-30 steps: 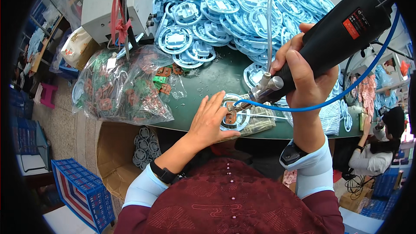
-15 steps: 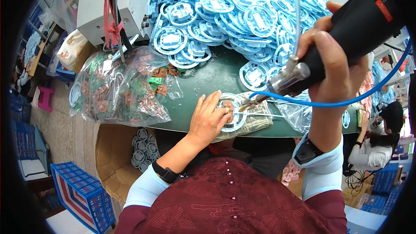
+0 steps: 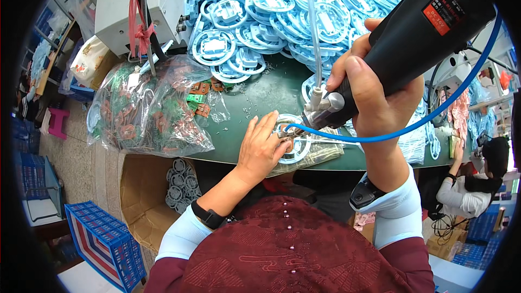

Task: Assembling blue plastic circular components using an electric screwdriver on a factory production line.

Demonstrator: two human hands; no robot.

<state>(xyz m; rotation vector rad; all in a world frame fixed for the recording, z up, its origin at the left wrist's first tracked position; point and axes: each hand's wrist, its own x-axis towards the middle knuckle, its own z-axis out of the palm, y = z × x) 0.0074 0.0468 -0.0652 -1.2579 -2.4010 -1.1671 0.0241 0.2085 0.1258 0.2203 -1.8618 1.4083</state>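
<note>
My left hand lies with its fingers stretched out at the left edge of a light-blue plastic ring part, thumb against it. A small brown circuit board sits inside the ring, now mostly covered by my fingers and a tool tip. My right hand is wrapped round a black electric screwdriver, held tilted. Its tip meets the board area; the exact contact point is hidden. A blue hose and a clear tube run from the screwdriver's metal nose. Under the ring lies a tan patterned pad.
A big heap of light-blue ring parts covers the table's back. Left stand a clear bag of circuit boards and a grey machine. A cardboard box and blue crate are below. Another person sits right.
My right hand has brought the screwdriver left and its tip down over the board in the ring. The left hand has hardly moved.
</note>
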